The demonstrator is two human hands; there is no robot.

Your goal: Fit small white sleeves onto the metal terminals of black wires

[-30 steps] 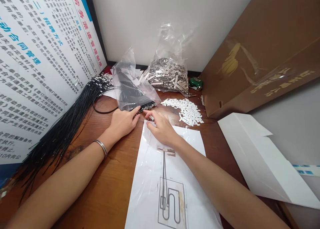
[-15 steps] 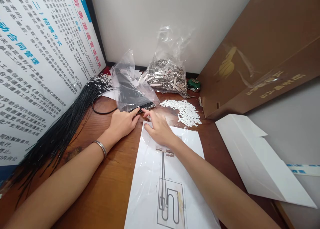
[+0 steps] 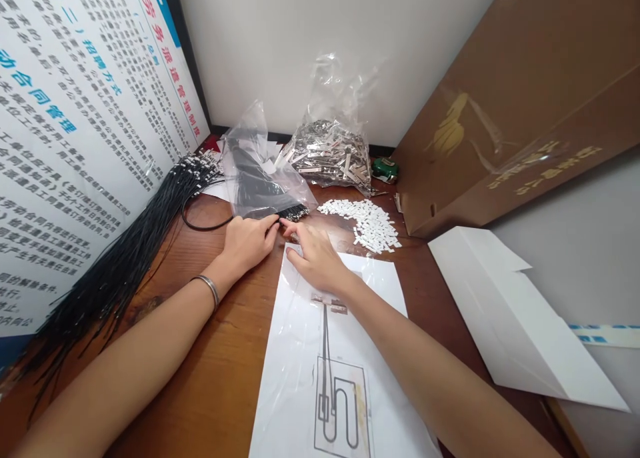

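My left hand lies on the wooden table, its fingers closed and pinching at the metal-tipped ends of the black wires that stick out of a clear plastic bag. My right hand rests on the top edge of a white template sheet under clear film, its fingertips meeting the left hand's at the wire ends. What the right fingers grip is too small to make out. A bracelet is on my left wrist.
A long bundle of black wires runs along the printed board at left. A bag of metal clips and a pile of small white pieces lie behind. A brown carton and white folded card stand at right.
Both hands have crept slightly toward the wire ends at the bag's mouth; the right fingertips have come up to meet the left's. The view has shifted a little.
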